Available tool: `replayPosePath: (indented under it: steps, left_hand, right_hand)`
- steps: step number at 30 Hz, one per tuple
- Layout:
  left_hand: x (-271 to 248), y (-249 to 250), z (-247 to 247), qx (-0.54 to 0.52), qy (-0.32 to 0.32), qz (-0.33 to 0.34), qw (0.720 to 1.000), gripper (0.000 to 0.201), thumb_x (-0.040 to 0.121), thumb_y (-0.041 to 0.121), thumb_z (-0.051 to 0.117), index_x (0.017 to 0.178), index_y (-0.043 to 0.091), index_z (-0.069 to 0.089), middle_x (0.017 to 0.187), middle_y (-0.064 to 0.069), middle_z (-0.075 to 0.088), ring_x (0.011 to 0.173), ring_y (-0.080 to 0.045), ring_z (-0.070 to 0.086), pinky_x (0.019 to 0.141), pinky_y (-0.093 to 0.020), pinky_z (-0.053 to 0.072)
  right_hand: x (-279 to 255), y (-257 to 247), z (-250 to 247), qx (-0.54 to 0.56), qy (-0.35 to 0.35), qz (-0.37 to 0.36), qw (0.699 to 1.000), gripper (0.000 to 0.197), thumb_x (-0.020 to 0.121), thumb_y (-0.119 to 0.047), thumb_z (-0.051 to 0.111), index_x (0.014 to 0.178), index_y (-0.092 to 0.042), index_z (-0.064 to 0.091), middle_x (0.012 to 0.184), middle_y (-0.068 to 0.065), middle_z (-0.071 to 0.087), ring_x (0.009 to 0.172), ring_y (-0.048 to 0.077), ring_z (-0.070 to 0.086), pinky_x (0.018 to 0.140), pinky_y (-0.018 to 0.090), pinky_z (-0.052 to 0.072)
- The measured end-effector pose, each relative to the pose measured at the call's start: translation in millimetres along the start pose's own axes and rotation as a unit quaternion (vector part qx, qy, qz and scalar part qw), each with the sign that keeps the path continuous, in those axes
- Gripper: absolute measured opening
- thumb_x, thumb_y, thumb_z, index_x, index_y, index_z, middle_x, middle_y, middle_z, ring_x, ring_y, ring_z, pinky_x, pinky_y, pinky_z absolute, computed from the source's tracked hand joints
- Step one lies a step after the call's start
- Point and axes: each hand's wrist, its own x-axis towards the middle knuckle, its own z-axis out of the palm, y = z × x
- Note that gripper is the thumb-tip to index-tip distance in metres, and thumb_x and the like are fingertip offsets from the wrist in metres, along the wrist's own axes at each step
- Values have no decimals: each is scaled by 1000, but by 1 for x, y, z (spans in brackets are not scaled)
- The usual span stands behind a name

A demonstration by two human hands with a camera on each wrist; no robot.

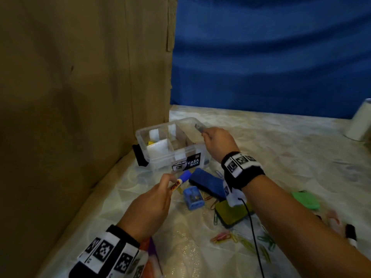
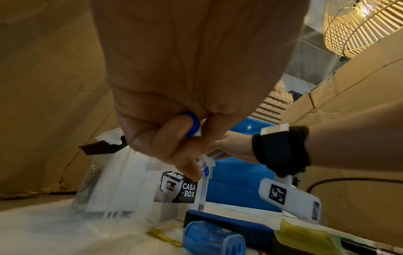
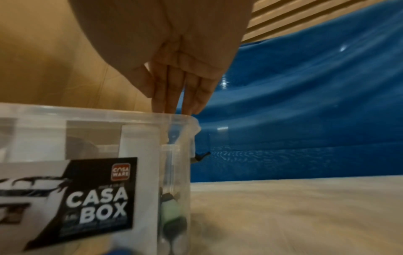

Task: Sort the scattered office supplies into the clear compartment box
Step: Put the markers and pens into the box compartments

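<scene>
The clear compartment box (image 1: 160, 157) stands open by the cardboard wall, with a yellow item in its left cell. My left hand (image 1: 170, 180) hovers in front of it and grips a white marker with a blue cap (image 1: 181, 178); in the left wrist view my left hand (image 2: 185, 146) curls round that marker (image 2: 194, 127). My right hand (image 1: 205, 134) is over the box's right end, pinching a small dark grey item (image 1: 198, 127), too blurred to name. In the right wrist view the fingers (image 3: 174, 96) point down at the box rim (image 3: 87, 112); green and black pieces (image 3: 172, 214) lie in the end cell.
On the pale cloth near me lie a blue sharpener (image 1: 193, 198), a blue felt eraser (image 1: 206, 182), an olive pad (image 1: 230, 213), a green pad (image 1: 306, 199), several coloured paper clips (image 1: 241, 239) and a black-and-white marker (image 1: 351, 233). Cardboard wall (image 1: 80, 77) stands left; white roll (image 1: 359, 123) far right.
</scene>
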Motion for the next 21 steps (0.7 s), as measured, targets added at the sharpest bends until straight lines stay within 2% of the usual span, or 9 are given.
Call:
replayPosePath:
  steps: [3, 5, 7, 10, 12, 15, 18, 21]
  left_hand:
    - [0, 6, -3, -20, -11, 21, 1000, 21, 101, 27, 29, 116, 39, 38, 102, 6, 54, 83, -18, 60, 77, -41, 50]
    - [8, 13, -9, -28, -6, 36, 999, 25, 100, 29, 29, 116, 38, 46, 109, 5, 52, 93, -17, 59, 84, -40, 49]
    - [20, 25, -19, -8, 12, 48, 999, 32, 100, 31, 28, 125, 38, 47, 114, 5, 51, 100, -16, 58, 87, -37, 48]
    - [49, 46, -38, 45, 33, 52, 997, 38, 101, 34, 28, 136, 35, 43, 115, 1, 52, 100, -18, 57, 81, -33, 46]
    - [81, 53, -44, 89, 19, 40, 995, 40, 101, 35, 28, 139, 31, 42, 125, -5, 54, 110, -24, 55, 89, -35, 46]
    - [134, 59, -46, 160, -36, -1, 986, 45, 99, 32, 27, 140, 22, 41, 142, -11, 48, 124, -31, 49, 102, -43, 42]
    - [176, 74, -45, 262, -62, -19, 963, 42, 99, 25, 25, 130, 14, 51, 137, -10, 52, 118, -34, 51, 100, -47, 41]
    - [209, 86, -41, 344, -106, -69, 930, 40, 100, 24, 25, 125, 9, 52, 132, -12, 54, 120, -34, 48, 106, -50, 34]
  right_hand:
    - [-29, 14, -4, 31, 18, -10, 999, 37, 96, -16, 40, 130, -18, 56, 123, 11, 63, 108, 29, 60, 90, 38, 50]
    - [-42, 19, -6, 22, -29, -7, 999, 48, 98, -16, 38, 145, -22, 37, 145, 4, 46, 123, 25, 52, 100, 36, 45]
    - [-46, 22, -5, -14, -75, 5, 997, 53, 99, -19, 35, 150, -22, 25, 157, -5, 28, 130, 22, 46, 102, 36, 44]
    - [-44, 22, -2, -41, -107, 24, 993, 62, 96, -15, 39, 152, -22, 16, 160, -11, 13, 126, 25, 50, 96, 39, 49]
    - [-43, 20, -3, -55, -123, 33, 990, 67, 93, -11, 42, 153, -21, 14, 161, -12, 8, 124, 24, 50, 92, 36, 50]
    - [-43, 18, -6, -51, -140, 43, 988, 69, 92, -11, 43, 153, -21, 13, 161, -12, 3, 123, 24, 51, 89, 35, 49]
    - [-43, 18, -9, -46, -163, 44, 985, 70, 92, -10, 43, 153, -21, 10, 161, -13, -1, 119, 27, 54, 90, 37, 50]
    - [-42, 19, -12, -44, -179, 48, 982, 74, 91, -7, 44, 154, -22, 8, 161, -12, -2, 120, 27, 53, 92, 38, 49]
